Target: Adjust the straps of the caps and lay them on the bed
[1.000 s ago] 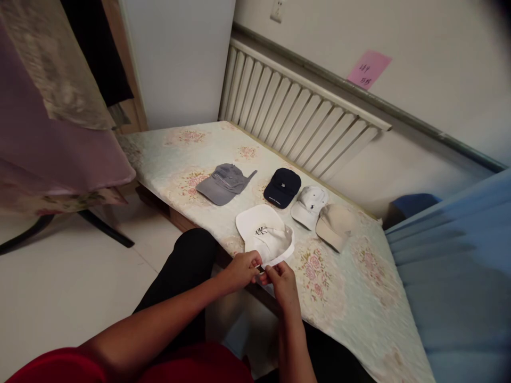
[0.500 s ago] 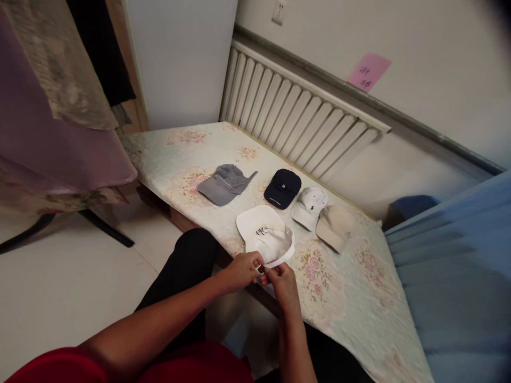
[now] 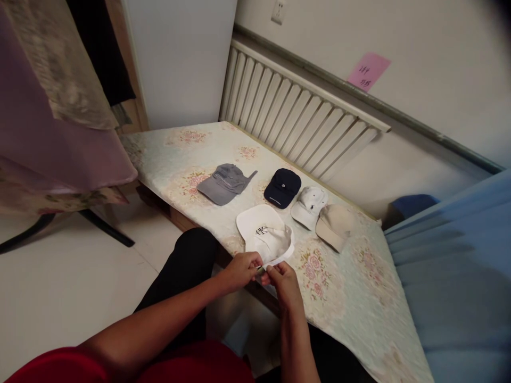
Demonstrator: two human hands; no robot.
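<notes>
A white cap point(image 3: 262, 231) with a black logo lies near the front edge of the floral-covered table point(image 3: 359, 308), its brim pointing away from me. My left hand point(image 3: 240, 270) and my right hand point(image 3: 282, 282) meet at the cap's back opening, both pinching its rear strap. Behind it lie a grey cap point(image 3: 223, 183), a navy cap point(image 3: 282, 188), a small white cap point(image 3: 308, 205) and a beige cap point(image 3: 334, 224), the last two overlapping.
A white radiator point(image 3: 295, 111) runs along the wall behind the table, with a pink note point(image 3: 368, 71) above it. Blue fabric point(image 3: 459, 266) lies at the right. Pink and patterned cloths point(image 3: 51, 133) hang at the left over a white floor.
The hands shifted only slightly at the white cap's strap; the view moved a little. The caps stay in place.
</notes>
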